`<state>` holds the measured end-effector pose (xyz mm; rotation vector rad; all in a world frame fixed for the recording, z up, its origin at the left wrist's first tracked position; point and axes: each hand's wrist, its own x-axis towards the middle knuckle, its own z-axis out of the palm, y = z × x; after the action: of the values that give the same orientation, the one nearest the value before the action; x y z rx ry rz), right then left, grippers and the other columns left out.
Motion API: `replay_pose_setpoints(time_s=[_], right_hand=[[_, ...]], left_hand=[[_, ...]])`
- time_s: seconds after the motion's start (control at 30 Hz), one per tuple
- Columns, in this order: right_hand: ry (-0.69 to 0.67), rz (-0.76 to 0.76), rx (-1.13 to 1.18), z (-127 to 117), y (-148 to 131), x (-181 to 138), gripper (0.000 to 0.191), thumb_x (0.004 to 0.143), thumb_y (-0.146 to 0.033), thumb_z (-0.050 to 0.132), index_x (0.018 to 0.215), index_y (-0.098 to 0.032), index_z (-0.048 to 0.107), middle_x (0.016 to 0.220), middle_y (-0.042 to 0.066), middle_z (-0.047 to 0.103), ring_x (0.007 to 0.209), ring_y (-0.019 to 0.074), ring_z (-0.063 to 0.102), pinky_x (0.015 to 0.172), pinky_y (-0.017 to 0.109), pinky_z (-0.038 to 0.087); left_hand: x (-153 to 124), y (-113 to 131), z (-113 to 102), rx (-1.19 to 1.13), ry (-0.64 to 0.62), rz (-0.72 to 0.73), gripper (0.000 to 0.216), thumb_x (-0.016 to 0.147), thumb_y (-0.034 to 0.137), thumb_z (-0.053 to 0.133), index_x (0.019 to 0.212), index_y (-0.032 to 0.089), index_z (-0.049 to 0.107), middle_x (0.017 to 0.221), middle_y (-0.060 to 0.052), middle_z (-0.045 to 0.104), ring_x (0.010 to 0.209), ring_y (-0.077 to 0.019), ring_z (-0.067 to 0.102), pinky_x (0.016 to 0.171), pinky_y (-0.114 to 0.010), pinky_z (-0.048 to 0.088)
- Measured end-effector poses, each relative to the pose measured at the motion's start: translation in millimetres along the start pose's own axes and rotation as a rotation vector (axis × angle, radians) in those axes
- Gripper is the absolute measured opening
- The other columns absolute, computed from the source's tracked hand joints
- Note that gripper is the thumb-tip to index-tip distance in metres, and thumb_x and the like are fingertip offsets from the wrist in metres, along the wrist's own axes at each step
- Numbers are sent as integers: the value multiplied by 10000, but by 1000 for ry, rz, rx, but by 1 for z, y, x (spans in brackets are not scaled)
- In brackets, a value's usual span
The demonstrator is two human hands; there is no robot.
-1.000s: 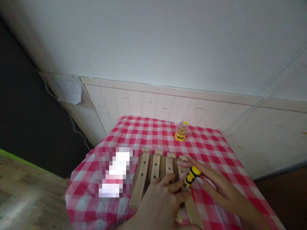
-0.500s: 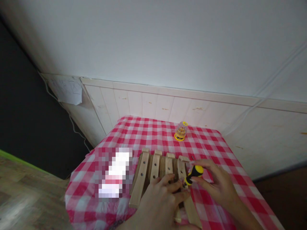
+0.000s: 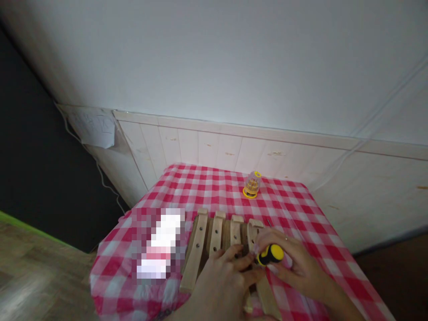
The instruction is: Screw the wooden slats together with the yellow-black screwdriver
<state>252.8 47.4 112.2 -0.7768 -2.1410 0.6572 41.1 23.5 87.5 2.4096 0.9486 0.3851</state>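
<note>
A wooden slatted frame [image 3: 203, 240] lies on a table under a red-and-white checked cloth [image 3: 207, 187]. My left hand [image 3: 224, 285] rests flat on the slats at the near side, fingers spread toward the rightmost slat. My right hand [image 3: 294, 263] is closed around a short yellow-and-black screwdriver [image 3: 271, 255], its tip pointed down at the rightmost slat beside my left fingertips. The screwdriver's tip is hidden between the hands.
A small clear-and-yellow holder of screwdriver bits [image 3: 251, 185] stands near the table's far edge. A blurred white and pink object [image 3: 157, 249] lies on the left of the cloth. A white panelled wall [image 3: 214, 142] backs the table, and wooden floor [image 3: 30, 267] shows at left.
My right hand has pulled the screwdriver nearer and lower, closing round its handle and pressing it toward the rightmost slat. My left hand has stayed on the slats.
</note>
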Motion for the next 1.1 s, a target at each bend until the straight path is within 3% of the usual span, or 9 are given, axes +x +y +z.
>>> replay_pose_setpoints(time_s=[0.17, 0.33, 0.47, 0.63, 0.73, 0.87, 1.1], right_hand=[[-8, 91, 43, 6, 2, -3, 216, 985, -197, 566, 1177, -283, 615, 982, 48, 777, 903, 191, 768, 808, 281, 622], [98, 66, -42, 8, 9, -9, 415, 992, -214, 575, 1381, -330, 495, 1224, 85, 760, 1137, 225, 739, 975, 358, 603], [24, 42, -31, 1, 5, -10, 380, 1014, -258, 545, 1384, -345, 554, 1296, 95, 746, 1204, 240, 715, 990, 366, 601], [-23, 46, -17, -7, 4, -12, 483, 1069, -298, 420, 1546, -373, 414, 1387, 90, 705, 1334, 252, 621, 1084, 445, 531], [-3, 18, -19, -7, 10, -12, 412, 1061, -317, 455, 1461, -364, 539, 1287, 79, 766, 1242, 254, 695, 1045, 434, 567], [93, -4, -53, -5, 13, -10, 296, 1033, -328, 518, 1269, -322, 696, 1111, 79, 831, 990, 240, 806, 872, 338, 654], [245, 50, -154, -3, 12, -13, 223, 936, -432, 675, 1058, -257, 740, 838, 76, 835, 745, 239, 813, 697, 303, 662]], left_hand=[[0, -3, 7, 42, 32, 16, 705, 803, 814, 614, 1310, 327, 672, 1366, -4, 687, 1333, -331, 549, 1054, -468, 509], [0, -3, 7, 80, 49, 47, 723, 814, 827, 584, 1284, 288, 689, 1355, -12, 691, 1325, -320, 553, 1068, -429, 495], [0, -3, 3, 69, 33, 61, 706, 853, 811, 550, 1313, 289, 668, 1391, -16, 669, 1343, -313, 539, 1078, -427, 483], [-1, -2, 1, 12, 11, 41, 748, 846, 823, 544, 1343, 274, 653, 1349, -52, 695, 1330, -332, 545, 1077, -450, 475], [-2, 0, -1, 11, 23, 40, 715, 867, 799, 547, 1352, 284, 645, 1376, -26, 678, 1358, -320, 522, 1107, -442, 454], [-2, 2, -3, 31, 15, 44, 708, 877, 791, 542, 1352, 276, 647, 1375, -17, 680, 1370, -300, 516, 1123, -401, 441], [-1, 6, -9, 24, -4, 12, 690, 839, 771, 624, 1315, 272, 676, 1349, -19, 697, 1363, -312, 525, 1125, -410, 440]])
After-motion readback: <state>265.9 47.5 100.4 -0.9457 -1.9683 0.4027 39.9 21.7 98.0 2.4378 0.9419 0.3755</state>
